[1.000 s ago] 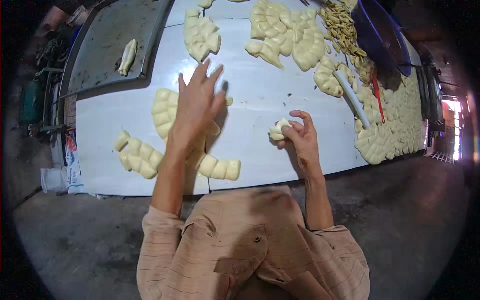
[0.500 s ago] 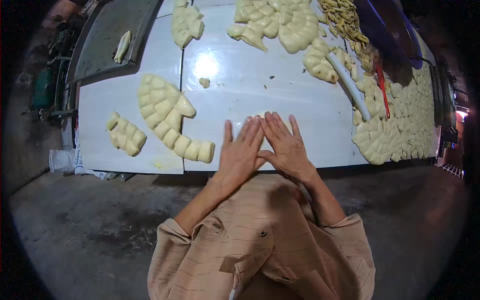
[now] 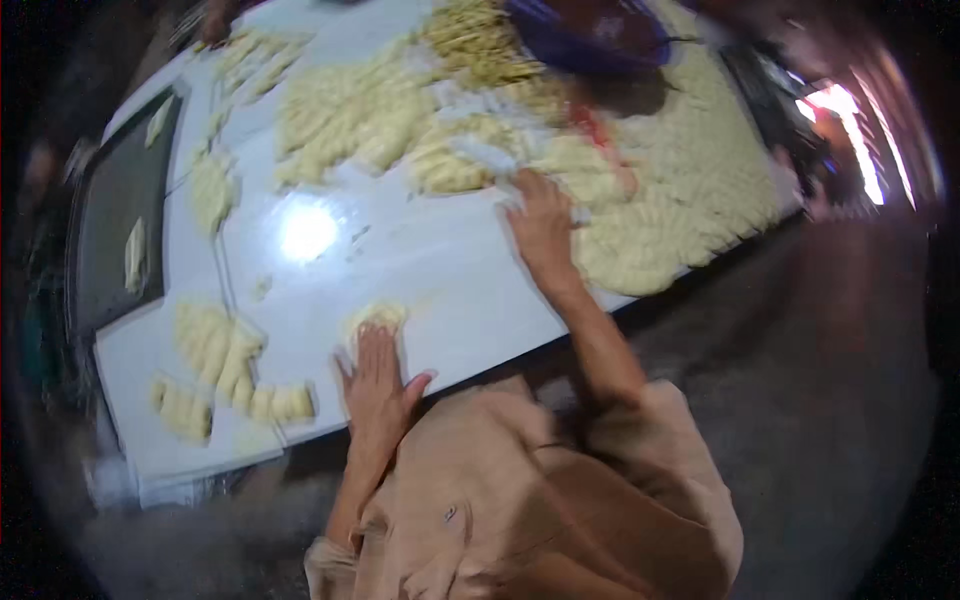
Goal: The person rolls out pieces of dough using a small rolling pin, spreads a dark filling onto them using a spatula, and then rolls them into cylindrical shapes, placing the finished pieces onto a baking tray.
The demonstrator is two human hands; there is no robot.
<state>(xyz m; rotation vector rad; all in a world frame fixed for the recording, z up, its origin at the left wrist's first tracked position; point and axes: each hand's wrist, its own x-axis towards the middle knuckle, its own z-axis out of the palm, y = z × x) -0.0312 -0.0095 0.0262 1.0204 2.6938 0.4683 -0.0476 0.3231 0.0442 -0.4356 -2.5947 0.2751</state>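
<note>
My left hand [image 3: 376,370] lies flat with fingers stretched over a small flattened piece of pale dough [image 3: 394,312] on the white work surface [image 3: 440,280]. My right hand [image 3: 540,215] is over the white rolling pin [image 3: 485,152] at the right; motion blur hides whether its fingers are closed on it. A red-handled tool [image 3: 600,135] lies just beyond the pin. Segmented dough pieces [image 3: 215,350] lie left of my left hand, and a wide sheet of cut dough [image 3: 680,230] covers the right side.
A dark metal tray [image 3: 110,220] holding pale dough strips sits at the left. Larger dough sheets [image 3: 350,120], a heap of small yellowish strips [image 3: 465,45] and a purple tub [image 3: 590,25] are farther back. Another person's hand [image 3: 216,25] shows faintly at the far edge.
My hands were side by side; my right hand has moved forward and right to the pin, leaving my left hand pressed on the small dough piece. The view has turned.
</note>
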